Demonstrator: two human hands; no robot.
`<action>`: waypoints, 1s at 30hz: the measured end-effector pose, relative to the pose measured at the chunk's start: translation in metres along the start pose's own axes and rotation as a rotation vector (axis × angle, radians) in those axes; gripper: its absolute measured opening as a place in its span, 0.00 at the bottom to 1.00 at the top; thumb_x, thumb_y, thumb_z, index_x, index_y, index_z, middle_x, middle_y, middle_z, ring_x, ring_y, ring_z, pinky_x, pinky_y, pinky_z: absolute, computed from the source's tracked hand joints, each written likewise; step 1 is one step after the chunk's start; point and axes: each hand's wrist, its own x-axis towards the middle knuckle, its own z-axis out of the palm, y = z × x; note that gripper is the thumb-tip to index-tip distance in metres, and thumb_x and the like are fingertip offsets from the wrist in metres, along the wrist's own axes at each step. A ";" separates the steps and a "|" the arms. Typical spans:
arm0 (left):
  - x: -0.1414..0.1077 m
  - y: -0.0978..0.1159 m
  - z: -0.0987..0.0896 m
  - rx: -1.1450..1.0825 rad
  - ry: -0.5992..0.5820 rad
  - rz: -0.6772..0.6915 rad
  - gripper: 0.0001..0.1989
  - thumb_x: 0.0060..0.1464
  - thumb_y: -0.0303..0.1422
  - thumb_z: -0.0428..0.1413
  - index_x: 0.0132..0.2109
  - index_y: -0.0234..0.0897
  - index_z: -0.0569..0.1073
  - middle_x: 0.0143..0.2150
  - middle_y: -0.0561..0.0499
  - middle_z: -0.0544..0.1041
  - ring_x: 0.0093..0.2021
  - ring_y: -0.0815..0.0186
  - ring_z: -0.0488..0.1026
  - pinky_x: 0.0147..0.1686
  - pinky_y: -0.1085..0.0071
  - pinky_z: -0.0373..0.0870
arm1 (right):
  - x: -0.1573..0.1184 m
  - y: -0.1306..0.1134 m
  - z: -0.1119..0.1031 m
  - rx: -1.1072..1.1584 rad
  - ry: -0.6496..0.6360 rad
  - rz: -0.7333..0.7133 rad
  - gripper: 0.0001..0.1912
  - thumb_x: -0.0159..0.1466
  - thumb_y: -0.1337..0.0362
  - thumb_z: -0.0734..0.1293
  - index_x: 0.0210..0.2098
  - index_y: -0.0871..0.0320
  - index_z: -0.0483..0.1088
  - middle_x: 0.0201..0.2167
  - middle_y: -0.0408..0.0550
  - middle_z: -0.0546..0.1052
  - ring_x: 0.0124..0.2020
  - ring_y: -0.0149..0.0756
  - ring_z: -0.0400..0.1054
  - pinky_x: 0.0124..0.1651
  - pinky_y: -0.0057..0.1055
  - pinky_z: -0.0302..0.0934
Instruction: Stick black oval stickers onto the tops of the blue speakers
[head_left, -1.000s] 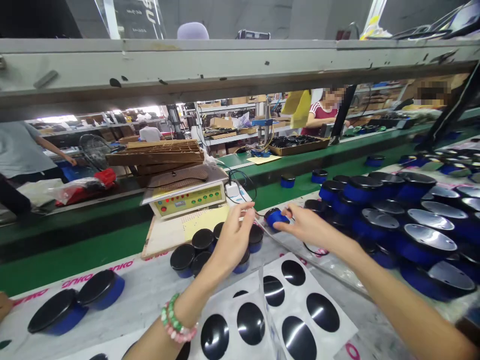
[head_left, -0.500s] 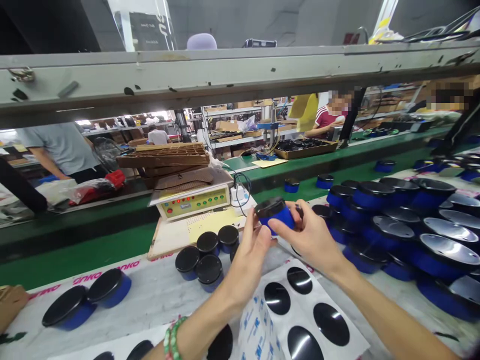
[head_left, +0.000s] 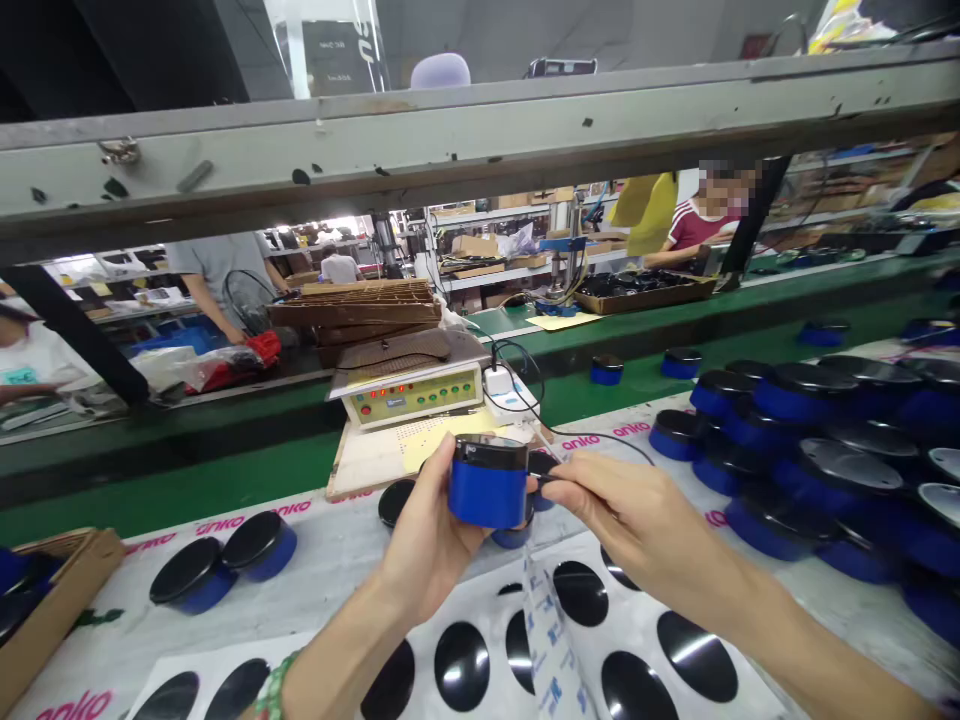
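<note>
At frame centre, the left hand [head_left: 431, 545] has its fingers clamped around a blue tub [head_left: 487, 492]; the right hand [head_left: 626, 510] pinches a black piece [head_left: 552, 478] (perhaps a plug) pointing at its right side.

A pale beam [head_left: 525, 130] spans above the green counter [head_left: 247, 478], shelves [head_left: 480, 280] beyond.

Stacked brown trays [head_left: 356, 314], pale overhead beam [head_left: 480, 130]

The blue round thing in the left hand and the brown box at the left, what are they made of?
The blue round thing looks like plastic, maybe painted metal: smooth blue side, shiny black top. The brown box is probably cardboard: thin, dull, brown walls.
</note>
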 end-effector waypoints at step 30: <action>-0.012 -0.011 -0.024 1.682 -0.048 1.154 0.34 0.54 0.32 0.61 0.64 0.36 0.57 0.52 0.42 0.60 0.55 0.56 0.62 0.56 0.56 0.67 | -0.021 0.012 0.034 0.128 -0.063 0.037 0.09 0.68 0.72 0.56 0.38 0.54 0.64 0.30 0.42 0.69 0.30 0.30 0.66 0.31 0.26 0.61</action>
